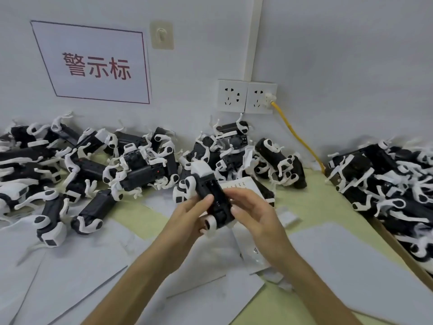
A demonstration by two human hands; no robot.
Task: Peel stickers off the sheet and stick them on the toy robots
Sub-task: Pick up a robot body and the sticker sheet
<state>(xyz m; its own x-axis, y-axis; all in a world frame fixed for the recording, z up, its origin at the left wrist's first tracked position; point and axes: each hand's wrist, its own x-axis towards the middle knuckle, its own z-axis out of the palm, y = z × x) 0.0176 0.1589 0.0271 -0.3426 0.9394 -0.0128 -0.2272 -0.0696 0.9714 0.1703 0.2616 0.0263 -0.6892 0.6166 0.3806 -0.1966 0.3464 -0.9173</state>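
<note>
- The right hand's (256, 214) fingertips (230, 191) curl in over the top of the toy robot's (209, 184) black body. The thumb lies against the robot's near right side, so the body is pinched between them.
- Whether a sticker sits under those fingertips cannot be made out; the spot is small and blurred.
- The left hand (187, 214) grips the same toy robot from the other side, with its thumb (207, 198) laid across the black body. Its other fingers are wrapped underneath and mostly hidden.
- The toy robot is held above the table (328, 202), tilted, with its white head end pointing away and a white wheel-like leg joint nearest the camera.
- Just behind the right hand lies the sticker sheet (242, 184), white with rows of small marks. The hands and the robot cover most of it.
- More white paper sheets (77, 266) lie spread over the near table, partly under the forearms.
- A heap of toy robots (82, 165) stretches along the wall on the left and centre, legs tangled.
- A second heap (386, 184) fills a cardboard box (398, 245) on the right, cut off by the frame edge.
- On the wall are a red-lettered sign (93, 64) and double sockets (246, 96) with a yellow cable (297, 137) plugged in.
</note>
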